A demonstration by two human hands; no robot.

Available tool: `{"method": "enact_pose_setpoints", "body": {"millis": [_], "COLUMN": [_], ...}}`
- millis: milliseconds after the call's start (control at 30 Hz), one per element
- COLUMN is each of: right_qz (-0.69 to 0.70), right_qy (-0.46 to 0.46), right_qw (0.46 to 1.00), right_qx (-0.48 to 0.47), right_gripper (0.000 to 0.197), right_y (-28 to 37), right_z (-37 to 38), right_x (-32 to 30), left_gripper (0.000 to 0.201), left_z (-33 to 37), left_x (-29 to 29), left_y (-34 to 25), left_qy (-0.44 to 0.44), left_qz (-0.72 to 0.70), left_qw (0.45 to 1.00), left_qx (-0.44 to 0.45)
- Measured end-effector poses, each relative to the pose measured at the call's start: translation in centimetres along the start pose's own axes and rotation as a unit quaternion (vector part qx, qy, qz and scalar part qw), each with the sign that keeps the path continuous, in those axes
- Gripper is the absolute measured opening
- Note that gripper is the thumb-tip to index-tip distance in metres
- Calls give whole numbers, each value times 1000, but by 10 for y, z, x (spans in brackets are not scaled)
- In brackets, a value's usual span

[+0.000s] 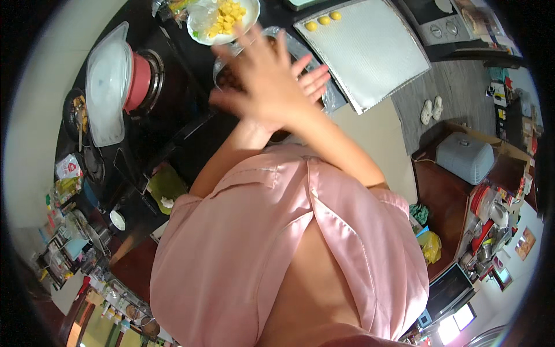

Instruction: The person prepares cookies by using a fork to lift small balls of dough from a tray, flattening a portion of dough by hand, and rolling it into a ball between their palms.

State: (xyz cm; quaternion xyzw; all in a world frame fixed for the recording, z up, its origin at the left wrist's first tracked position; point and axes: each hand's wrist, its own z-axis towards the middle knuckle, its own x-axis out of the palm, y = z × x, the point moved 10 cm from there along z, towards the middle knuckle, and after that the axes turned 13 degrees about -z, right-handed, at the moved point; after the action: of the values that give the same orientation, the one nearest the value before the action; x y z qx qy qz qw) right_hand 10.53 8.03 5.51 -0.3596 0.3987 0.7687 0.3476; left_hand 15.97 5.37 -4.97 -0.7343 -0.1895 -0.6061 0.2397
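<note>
My right hand (263,81) crosses over my left hand (312,78), palm to palm, above a round bowl (218,74). The right hand's fingers are spread and slightly smeared by motion. From beneath it, the left hand's fingers stretch out to the right. Whether anything lies between the palms is hidden. Clear plastic (330,101) shows around the bowl, and something brown is partly visible inside it. Just beyond stands a white plate (252,16) bearing yellow cubes (227,17) and a crumpled clear plastic piece. Three yellow balls (324,20) sit on a pale textured mat (376,58) at the right.
On the left, a red pot (137,81) with a translucent lid or tray (107,87) stands by a stove burner (153,75). A dark pan (74,113) is farther left. A green bag (166,186) lies near the counter's front edge. Beyond the mat is an appliance with knobs (442,29).
</note>
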Motion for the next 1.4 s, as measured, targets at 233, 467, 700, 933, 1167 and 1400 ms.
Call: {"method": "enact_pose_setpoints", "body": {"millis": [233, 467, 700, 933, 1167, 1400], "right_qz": [-7, 73, 137, 433, 489, 460], "right_qy": [-34, -169, -82, 6, -29, -73], "right_qw": [999, 973, 980, 882, 813, 831], "right_qx": [32, 136, 122, 186, 314, 305], "right_gripper": [73, 30, 31, 60, 54, 55], "right_y": [0, -94, -76, -85, -90, -88], "right_z": [-2, -25, -41, -53, -63, -63], "right_x": [-5, -52, -50, -25, -4, -3], "left_gripper": [76, 64, 57, 42, 53, 54], "left_z": [-4, -3, -14, -28, -35, -38], "left_x": [16, 25, 18, 25, 46, 41], "left_y": [-30, -42, -50, -50, -34, -28], "left_qy": [72, 106, -23, -60, -26, -49], "left_qz": [29, -194, 35, 201, 61, 50], "left_qw": [995, 975, 998, 977, 997, 996], "left_qx": [59, 13, 43, 19, 47, 63]}}
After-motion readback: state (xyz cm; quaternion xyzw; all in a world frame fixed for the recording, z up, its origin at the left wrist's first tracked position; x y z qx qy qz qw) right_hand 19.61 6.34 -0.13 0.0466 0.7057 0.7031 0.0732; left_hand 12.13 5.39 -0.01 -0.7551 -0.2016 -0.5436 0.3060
